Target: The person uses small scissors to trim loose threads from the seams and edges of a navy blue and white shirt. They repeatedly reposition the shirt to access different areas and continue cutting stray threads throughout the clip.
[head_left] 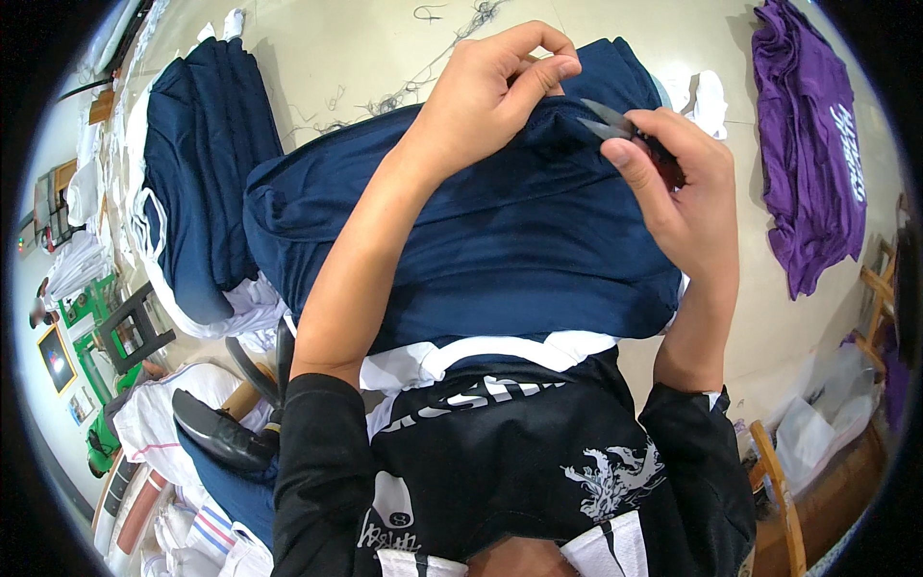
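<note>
A navy blue garment [500, 240] lies spread in front of me, with white trim at its near edge. Over its far part, the thumb and forefinger of my left hand [495, 87] pinch together. Whatever sits between those fingertips is too small to make out. In my right hand [697, 188] is a pair of thread snips [608, 123], partly covered by my fingers, with a bit of red at the grip. Their two pointed blades stand apart, aimed left at a raised fold of the garment just below my left fingertips.
Folded navy garments [207, 163] are piled at the left, a purple garment [808, 144] at the right. Loose thread scraps [389, 99] and a white cloth piece [710, 104] lie beyond. A black curved object [221, 433] stands lower left; a clear plastic bag [827, 413] lies lower right.
</note>
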A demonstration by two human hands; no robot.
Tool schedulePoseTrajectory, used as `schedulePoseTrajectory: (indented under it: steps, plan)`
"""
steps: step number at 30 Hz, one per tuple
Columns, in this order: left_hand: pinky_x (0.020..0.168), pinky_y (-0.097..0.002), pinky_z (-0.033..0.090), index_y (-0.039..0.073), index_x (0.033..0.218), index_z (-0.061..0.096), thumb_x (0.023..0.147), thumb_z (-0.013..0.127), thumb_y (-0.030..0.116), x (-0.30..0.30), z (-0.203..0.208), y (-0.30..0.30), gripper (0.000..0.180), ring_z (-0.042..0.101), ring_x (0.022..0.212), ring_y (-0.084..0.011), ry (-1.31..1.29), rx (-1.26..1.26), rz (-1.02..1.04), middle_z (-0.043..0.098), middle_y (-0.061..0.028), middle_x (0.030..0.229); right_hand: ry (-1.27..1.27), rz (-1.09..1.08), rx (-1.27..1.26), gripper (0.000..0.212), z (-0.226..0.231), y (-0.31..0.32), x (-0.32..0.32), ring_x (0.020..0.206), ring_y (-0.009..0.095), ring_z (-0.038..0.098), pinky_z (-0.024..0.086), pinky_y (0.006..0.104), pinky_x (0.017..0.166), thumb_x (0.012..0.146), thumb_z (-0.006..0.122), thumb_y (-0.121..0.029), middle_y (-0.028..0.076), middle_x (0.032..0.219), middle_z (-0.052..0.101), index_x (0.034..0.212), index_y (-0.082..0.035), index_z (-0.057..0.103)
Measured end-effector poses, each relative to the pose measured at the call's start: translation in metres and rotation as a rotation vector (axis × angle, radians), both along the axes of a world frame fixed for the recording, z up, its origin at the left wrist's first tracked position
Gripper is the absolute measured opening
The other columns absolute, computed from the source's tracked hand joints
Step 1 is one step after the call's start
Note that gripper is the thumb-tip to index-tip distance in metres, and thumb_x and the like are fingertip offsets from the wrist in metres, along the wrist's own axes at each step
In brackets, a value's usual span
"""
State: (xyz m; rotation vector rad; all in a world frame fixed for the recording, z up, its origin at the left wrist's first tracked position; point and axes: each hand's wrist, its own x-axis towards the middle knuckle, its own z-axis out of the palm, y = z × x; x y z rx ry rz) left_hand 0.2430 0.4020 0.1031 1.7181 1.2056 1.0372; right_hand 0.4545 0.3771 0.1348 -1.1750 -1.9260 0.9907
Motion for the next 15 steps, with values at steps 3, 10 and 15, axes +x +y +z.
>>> schedulePoseTrajectory:
  steps: [3,10,15]
  plan:
    - [0.060,-0.0241,0.048,0.005,0.098,0.065,0.095,0.062,0.022,0.0033,0.0030,0.0012,0.018,0.069,0.071,-0.0156,-0.009,0.032,-0.016,0.067,-0.0081,0.069,-0.037,-0.022,0.052,0.023,-0.0086,-0.0008,-0.0027,0.055,0.006,0.042,0.030,0.0220,0.048,0.089,0.071,-0.019,0.000,0.064,0.053,0.090,0.003,0.067]
    - [0.057,-0.0239,0.046,0.005,0.096,0.066,0.095,0.062,0.023,0.0040,0.0010,0.0026,0.018,0.066,0.065,-0.0134,0.022,0.054,-0.048,0.064,-0.0072,0.064,-0.006,-0.066,-0.023,0.033,-0.0146,-0.0008,-0.0108,0.050,0.017,0.049,0.038,0.0280,0.049,0.085,0.074,-0.027,0.011,0.061,0.057,0.084,0.005,0.066]
    - [0.059,-0.0211,0.041,0.003,0.100,0.062,0.096,0.060,0.019,0.0040,0.0075,0.0021,0.016,0.052,0.065,-0.0057,0.058,-0.032,-0.097,0.060,0.0002,0.072,0.004,-0.094,-0.014,0.032,-0.0149,-0.0030,-0.0095,0.050,0.016,0.048,0.037,0.0280,0.048,0.085,0.074,-0.026,0.010,0.059,0.055,0.083,0.005,0.066]
